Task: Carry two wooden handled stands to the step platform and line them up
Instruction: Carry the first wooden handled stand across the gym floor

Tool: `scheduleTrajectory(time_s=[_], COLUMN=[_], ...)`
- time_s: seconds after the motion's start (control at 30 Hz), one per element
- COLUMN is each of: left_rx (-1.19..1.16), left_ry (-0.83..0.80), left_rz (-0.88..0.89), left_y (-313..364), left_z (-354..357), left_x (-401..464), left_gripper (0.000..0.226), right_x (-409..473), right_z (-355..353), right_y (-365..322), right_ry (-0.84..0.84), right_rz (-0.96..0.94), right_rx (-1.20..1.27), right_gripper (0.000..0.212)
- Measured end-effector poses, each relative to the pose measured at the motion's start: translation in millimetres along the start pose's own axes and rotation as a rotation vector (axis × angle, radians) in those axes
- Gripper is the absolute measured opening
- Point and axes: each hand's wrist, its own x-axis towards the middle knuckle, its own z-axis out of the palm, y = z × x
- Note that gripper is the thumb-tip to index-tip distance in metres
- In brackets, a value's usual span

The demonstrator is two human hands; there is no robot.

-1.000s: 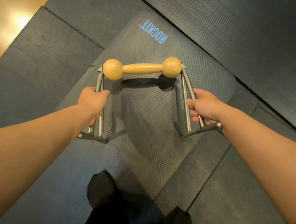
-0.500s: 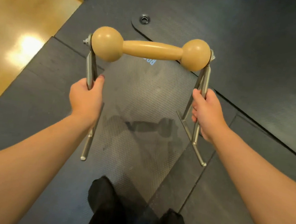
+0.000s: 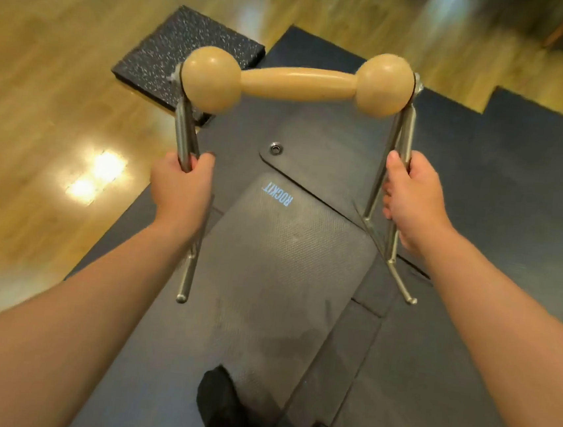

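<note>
The fingers (image 3: pixel 206 158) of the left hand (image 3: pixel 181 186) are curled tight around the left metal leg (image 3: pixel 183 128) of a wooden handled stand (image 3: pixel 298 82), the knuckles facing the camera. The fingers (image 3: pixel 389 189) of the right hand (image 3: pixel 412 198) are wrapped just as closely around the right metal leg (image 3: pixel 405 135), thumb lying up along the rod.

The stand hangs in the air between the two hands, clear of the floor. Its wooden handle runs left to right across the view, the right ball end a little higher than the left, and it sits above and beyond both fists. Below the fists the legs run down toward the person, ending in free rod feet: one (image 3: pixel 185 283) under the left wrist, one (image 3: pixel 403 290) splayed outward beside the right forearm.

Beneath the stand lies a dark exercise mat (image 3: pixel 285 265) printed with blue lettering, overlapping a second mat (image 3: pixel 314 140) with a metal eyelet. A third mat (image 3: pixel 532 203) lies to the right. Beyond the handle's left ball, a speckled black step platform (image 3: pixel 186 42) rests on the wooden floor (image 3: pixel 43 104). Two dark-clad feet (image 3: pixel 220 410) show at the bottom edge.
</note>
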Motion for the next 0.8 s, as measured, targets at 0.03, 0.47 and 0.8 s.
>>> scheduleTrajectory(time_s=[0.03,0.47,0.8], left_rx=[-0.016,-0.292,-0.287], left_ry=[0.005,-0.035,-0.046], left_rz=[0.019,0.251,0.491], left_y=[30.4,451.1,657.4], left_z=[-9.6,-178.9,-298.7], left_x=[-0.7,-56.5,-155.2], left_gripper=[0.034,0.026,0.031], right_x=[-3.9,-118.8,-245.2], right_z=[-10.1,-190.1,-301.9], right_y=[-28.3,-430.1,-618.6], right_ry=[0.013,0.096,0.274], right_rz=[-0.024,-0.382,-0.600], right_rx=[-0.003,0.152,0.140], right_gripper=[0.035,0.030,0.033])
